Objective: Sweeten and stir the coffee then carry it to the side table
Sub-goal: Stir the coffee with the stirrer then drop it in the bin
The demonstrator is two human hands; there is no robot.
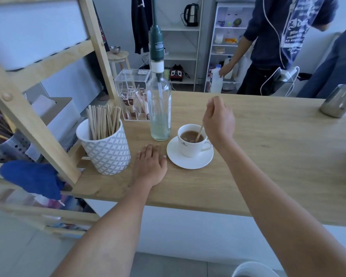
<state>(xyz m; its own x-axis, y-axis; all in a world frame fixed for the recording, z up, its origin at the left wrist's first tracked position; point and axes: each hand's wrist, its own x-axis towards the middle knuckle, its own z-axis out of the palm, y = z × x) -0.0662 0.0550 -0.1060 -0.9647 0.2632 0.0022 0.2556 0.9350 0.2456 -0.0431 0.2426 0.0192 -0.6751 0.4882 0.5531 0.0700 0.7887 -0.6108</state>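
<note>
A white cup (190, 147) of milky coffee stands on a white saucer (180, 160) on the wooden counter (268, 156). A wooden stir stick (199, 132) leans in the coffee, its top pinched in my right hand (219, 118), which hovers just right of and above the cup. My left hand (151, 162) lies flat on the counter, fingers apart, just left of the saucer and holding nothing. A clear syrup bottle (160, 108) with a green pump stands right behind the cup.
A patterned white pot (106, 152) of wooden stir sticks sits left of my left hand. A clear box (133, 92) of sugar sachets stands behind it. A metal jug (338, 100) is at the far right. A person (278, 43) stands at an open fridge beyond the counter.
</note>
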